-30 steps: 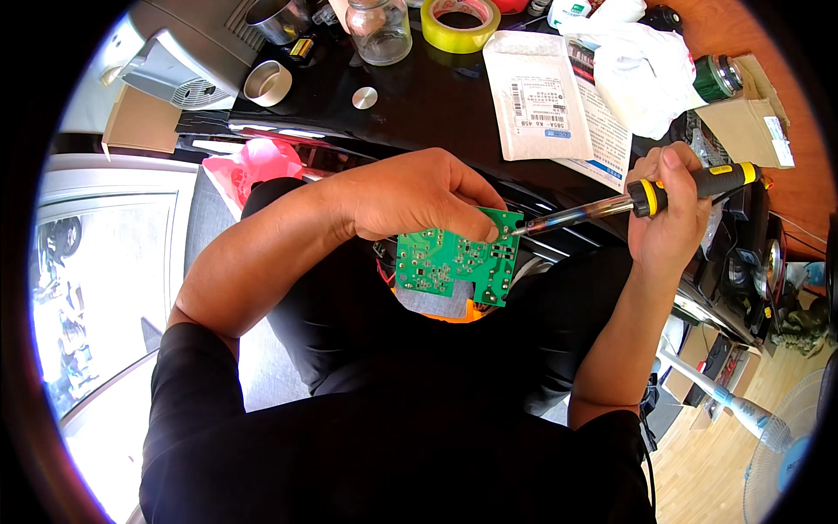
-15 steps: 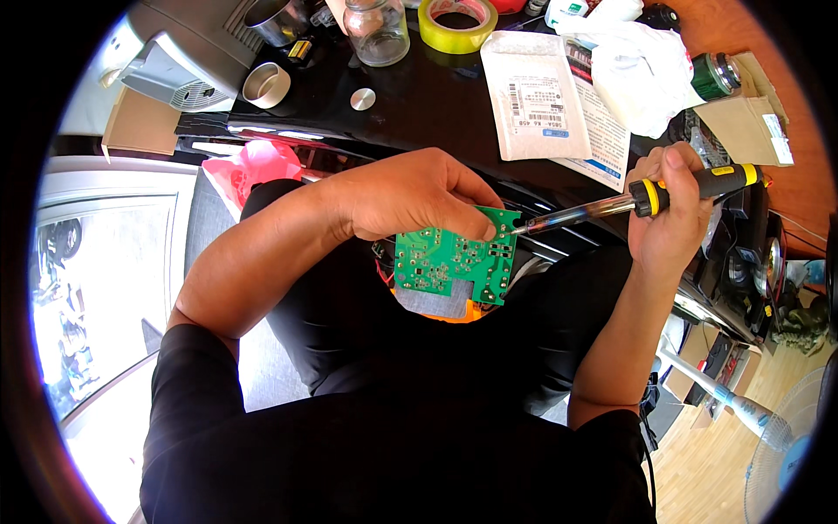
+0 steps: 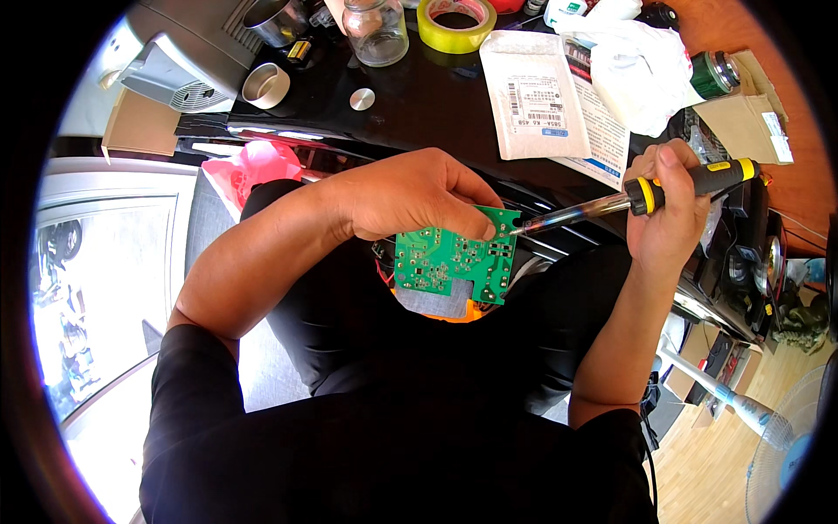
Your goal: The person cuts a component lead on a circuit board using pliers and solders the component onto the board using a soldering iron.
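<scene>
My left hand [image 3: 428,201] pinches the top edge of a green circuit board [image 3: 454,262], the thumb lying on its face and the other fingers out of sight behind. Small solder joints and dark parts dot the board, which has a notch in its lower edge. In my right hand [image 3: 670,201] is a soldering iron [image 3: 585,212] with a black and yellow handle and a heat-tinted metal barrel. Its tip meets or nearly meets the board's upper right part, close to my left thumb; contact is too small to tell. Something orange [image 3: 467,314] shows below the board.
Beyond my hands, a black table [image 3: 419,105] bears a glass jar [image 3: 377,35], yellow tape roll [image 3: 456,24], padded envelope [image 3: 534,96], white plastic bag [image 3: 642,70] and small round tin [image 3: 266,86]. A pink bag [image 3: 253,170] lies left, a fan [image 3: 786,445] stands lower right.
The soldering iron's handle has shifted slightly with my right hand, and its tip has slid a little left and down on the board. My left hand and the board stay put.
</scene>
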### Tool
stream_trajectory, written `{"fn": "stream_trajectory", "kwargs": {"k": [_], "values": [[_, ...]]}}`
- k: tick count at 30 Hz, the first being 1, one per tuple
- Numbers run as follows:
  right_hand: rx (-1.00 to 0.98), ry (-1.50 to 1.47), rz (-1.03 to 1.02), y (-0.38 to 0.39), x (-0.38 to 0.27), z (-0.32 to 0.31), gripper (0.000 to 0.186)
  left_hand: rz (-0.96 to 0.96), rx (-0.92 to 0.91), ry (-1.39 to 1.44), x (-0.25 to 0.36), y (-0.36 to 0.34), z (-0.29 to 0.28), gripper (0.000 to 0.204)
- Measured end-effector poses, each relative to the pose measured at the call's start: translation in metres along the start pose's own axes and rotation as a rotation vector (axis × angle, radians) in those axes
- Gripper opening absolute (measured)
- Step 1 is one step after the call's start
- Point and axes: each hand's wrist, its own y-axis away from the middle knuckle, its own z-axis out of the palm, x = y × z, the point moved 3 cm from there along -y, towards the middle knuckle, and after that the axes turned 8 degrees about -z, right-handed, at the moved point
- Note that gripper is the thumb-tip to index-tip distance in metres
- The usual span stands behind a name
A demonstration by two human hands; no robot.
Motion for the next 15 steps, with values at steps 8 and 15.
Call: {"fn": "stream_trajectory", "kwargs": {"k": [8, 15], "values": [[0.01, -0.005, 0.015, 0.0003, -0.0004, 0.0009, 0.016, 0.023, 0.027, 0.029, -0.0003, -0.0002, 0.0014, 0.049], [0.019, 0.002, 0.009, 0.0005, -0.0008, 0.0002, 0.016, 0.023, 0.025, 0.025, 0.0005, 0.0001, 0.0019, 0.049]]}}
